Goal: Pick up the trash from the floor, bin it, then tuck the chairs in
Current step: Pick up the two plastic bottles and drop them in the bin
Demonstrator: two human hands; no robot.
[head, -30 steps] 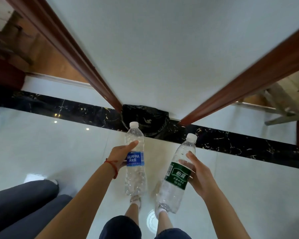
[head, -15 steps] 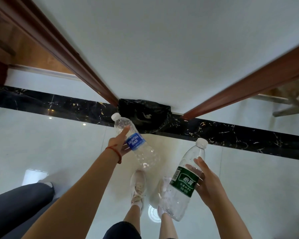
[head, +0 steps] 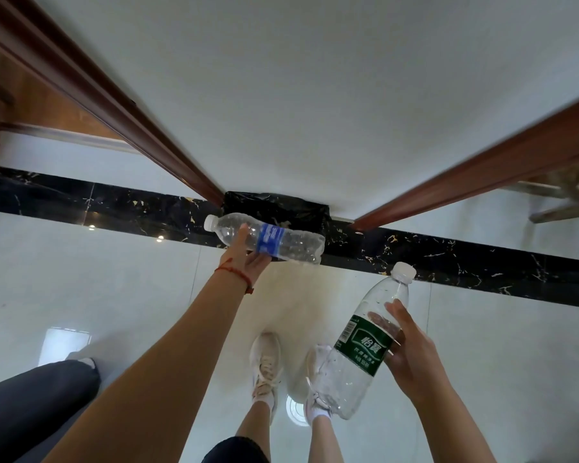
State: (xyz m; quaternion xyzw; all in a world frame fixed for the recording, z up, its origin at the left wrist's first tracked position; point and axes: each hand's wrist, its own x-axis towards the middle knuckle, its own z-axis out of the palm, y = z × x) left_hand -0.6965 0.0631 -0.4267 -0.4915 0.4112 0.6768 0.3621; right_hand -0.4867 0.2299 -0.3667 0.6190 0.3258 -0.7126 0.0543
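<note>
Since a second ago the left hand (head: 244, 259) has tipped its blue-label bottle (head: 264, 237) from upright to lying sideways and reached it forward, so it now hangs just over the black-lined bin (head: 301, 208) that stands against the wall. That hand grips the bottle near its neck. The right hand (head: 411, 352) has drifted lower and wraps the tilted green-label bottle (head: 361, 345), held back above the floor (head: 81, 279) and the person's shoes. I judge the picking up done for these two; neither bottle is binned yet, and the chairs remain to be tucked in afterwards.
</note>
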